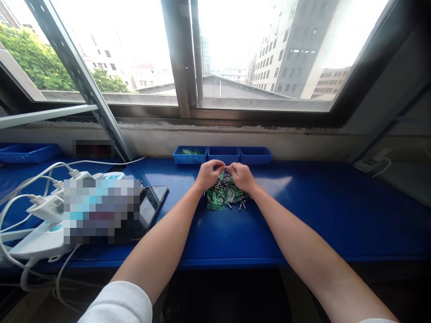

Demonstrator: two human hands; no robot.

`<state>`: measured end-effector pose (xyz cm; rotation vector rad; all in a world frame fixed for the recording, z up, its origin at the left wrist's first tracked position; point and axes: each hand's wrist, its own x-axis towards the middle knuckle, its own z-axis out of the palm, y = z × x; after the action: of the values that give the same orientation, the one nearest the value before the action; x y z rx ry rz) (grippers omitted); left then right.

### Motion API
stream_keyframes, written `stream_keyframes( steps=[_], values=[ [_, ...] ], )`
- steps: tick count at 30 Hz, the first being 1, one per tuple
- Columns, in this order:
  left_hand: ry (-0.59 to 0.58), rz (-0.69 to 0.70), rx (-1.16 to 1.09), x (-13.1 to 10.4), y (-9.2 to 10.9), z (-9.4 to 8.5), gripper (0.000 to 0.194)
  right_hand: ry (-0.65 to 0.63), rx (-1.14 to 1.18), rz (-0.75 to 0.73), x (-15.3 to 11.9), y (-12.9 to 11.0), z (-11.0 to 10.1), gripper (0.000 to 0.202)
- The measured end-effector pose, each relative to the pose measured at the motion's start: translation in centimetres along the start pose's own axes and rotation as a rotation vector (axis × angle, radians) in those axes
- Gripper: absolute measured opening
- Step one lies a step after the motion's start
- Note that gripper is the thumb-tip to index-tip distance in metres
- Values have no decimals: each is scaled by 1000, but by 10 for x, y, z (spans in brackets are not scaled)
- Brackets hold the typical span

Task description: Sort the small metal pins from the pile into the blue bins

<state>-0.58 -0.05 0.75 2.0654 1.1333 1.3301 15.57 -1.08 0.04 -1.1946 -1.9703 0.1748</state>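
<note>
My left hand (pixel 209 175) and my right hand (pixel 243 176) meet fingertip to fingertip just above a small heap on the blue table. Both have thumb and fingers pinched; whatever lies between them is too small to make out. Under them is a pile of short, rod-like silver and dark metal pieces (pixel 225 181). Green printed plastic packets (pixel 217 202) lie around and beneath these pieces. A few loose metal pieces (pixel 242 206) rest at the heap's front right. The hands hide part of the heap.
Behind my hands stand three blue bins in a row: the left bin (pixel 175 158) holds green packets, beside a middle bin (pixel 223 158) and a right bin (pixel 256 157). A phone (pixel 151 206) and a white power strip (pixel 37 244) with cables occupy the left. A window frame (pixel 183 89) rises behind.
</note>
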Motion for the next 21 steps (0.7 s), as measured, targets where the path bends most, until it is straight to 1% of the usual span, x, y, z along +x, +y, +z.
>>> stream_keyframes(
  steps=[5, 8, 12, 14, 18, 21],
  values=[
    [22, -31, 66, 0, -2, 0, 20, 64, 71, 30, 0, -2, -2, 27],
    [12, -44, 59, 0, -2, 1, 21, 73, 67, 33, 0, 0, -2, 27],
    [23, -11, 34, -1, 0, 2, 20, 70, 24, 61, 0, 3, -1, 30],
    [17, 4, 45, -1, 1, 2, 18, 70, 41, 71, 0, 2, -1, 31],
    [53, -44, 100, -1, 1, 2, 17, 100, 221, 110, 0, -3, -2, 26],
    [69, -87, 99, 1, -2, 1, 18, 97, 379, 139, 0, -6, -4, 27]
  ],
)
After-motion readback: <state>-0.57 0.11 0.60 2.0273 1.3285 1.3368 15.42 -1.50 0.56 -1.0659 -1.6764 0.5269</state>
